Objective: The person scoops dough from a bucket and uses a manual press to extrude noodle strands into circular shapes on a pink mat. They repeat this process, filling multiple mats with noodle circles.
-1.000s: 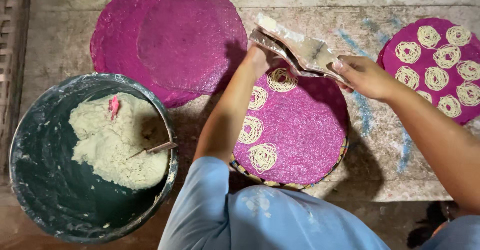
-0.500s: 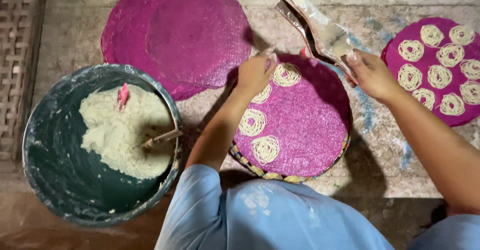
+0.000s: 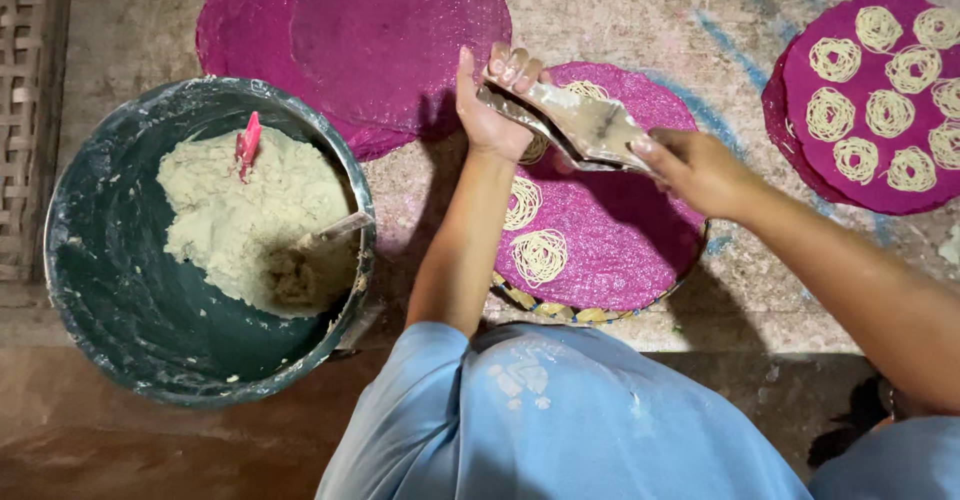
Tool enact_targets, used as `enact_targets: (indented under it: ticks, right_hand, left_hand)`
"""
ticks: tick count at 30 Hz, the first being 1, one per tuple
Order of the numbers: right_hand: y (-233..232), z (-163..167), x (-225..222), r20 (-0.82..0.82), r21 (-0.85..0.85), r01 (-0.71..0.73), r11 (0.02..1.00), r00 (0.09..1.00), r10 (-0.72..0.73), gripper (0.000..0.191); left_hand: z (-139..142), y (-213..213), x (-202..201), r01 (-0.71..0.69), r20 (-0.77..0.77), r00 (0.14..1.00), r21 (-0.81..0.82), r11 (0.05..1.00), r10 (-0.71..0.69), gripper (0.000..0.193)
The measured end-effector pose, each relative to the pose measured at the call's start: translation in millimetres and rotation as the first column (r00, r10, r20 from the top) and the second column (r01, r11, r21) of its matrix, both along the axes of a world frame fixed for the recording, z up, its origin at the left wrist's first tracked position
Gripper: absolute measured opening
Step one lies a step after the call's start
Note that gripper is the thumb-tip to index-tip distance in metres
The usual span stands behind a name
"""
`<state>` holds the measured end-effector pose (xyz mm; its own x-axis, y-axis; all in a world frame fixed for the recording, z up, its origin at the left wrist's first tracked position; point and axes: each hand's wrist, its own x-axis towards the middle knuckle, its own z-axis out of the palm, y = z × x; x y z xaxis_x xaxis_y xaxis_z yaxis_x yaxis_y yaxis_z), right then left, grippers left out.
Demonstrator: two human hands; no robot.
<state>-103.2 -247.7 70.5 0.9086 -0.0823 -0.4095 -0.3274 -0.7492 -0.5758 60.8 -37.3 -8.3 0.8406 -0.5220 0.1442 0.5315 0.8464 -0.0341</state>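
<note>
A dough-smeared metal press (image 3: 580,125) with two long handles is held over a round magenta mat (image 3: 620,230) on a woven tray. My left hand (image 3: 495,100) grips its far end, fingers curled over the top. My right hand (image 3: 695,165) grips its near handle end. Three pale noodle coils (image 3: 540,255) lie on the left part of the mat.
A dark green bucket (image 3: 100,290) at the left holds pale dough (image 3: 250,220) with a red-handled tool and a stick in it. Empty magenta mats (image 3: 360,35) lie at the back. Another mat (image 3: 870,100) covered with several noodle coils sits at the right.
The press has come down and left from above the mat's far right edge to over the mat. My left hand has taken hold of its far end.
</note>
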Motion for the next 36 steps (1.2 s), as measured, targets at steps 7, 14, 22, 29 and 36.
enact_targets:
  ticks: [7, 14, 22, 29, 36]
  right_hand:
    - [-9.2, 20.2, -4.1, -0.213, -0.188, 0.073, 0.979, 0.97, -0.113, 0.071]
    - [7.1, 15.0, 0.4, -0.024, -0.035, 0.092, 0.995, 0.995, -0.092, 0.069]
    - [-18.8, 26.4, -2.2, 0.05, -0.209, 0.017, 0.978, 0.999, -0.006, 0.063]
    - [-26.7, 8.7, -3.8, 0.078, 0.085, 0.135, 0.987, 0.987, -0.142, 0.051]
    - [-33.5, -7.1, -5.1, 0.222, 0.062, 0.113, 0.992, 0.967, -0.124, 0.051]
  left_hand:
    - [-1.9, -21.0, -10.5, -0.03, -0.072, 0.997, 0.067, 0.997, 0.034, 0.041]
    - [3.2, -11.3, 12.9, -0.055, 0.002, 0.998, 0.088, 0.995, 0.055, 0.04]
    - [15.3, -35.9, 0.6, -0.087, 0.012, 0.996, 0.025, 0.996, 0.087, 0.04]
    - [5.4, -21.8, 6.0, 0.313, -0.238, 0.949, 0.614, 0.725, -0.208, 0.056]
    - [-30.3, -24.1, -18.3, 0.208, -0.082, 0.818, 0.965, 0.16, -0.569, 0.08]
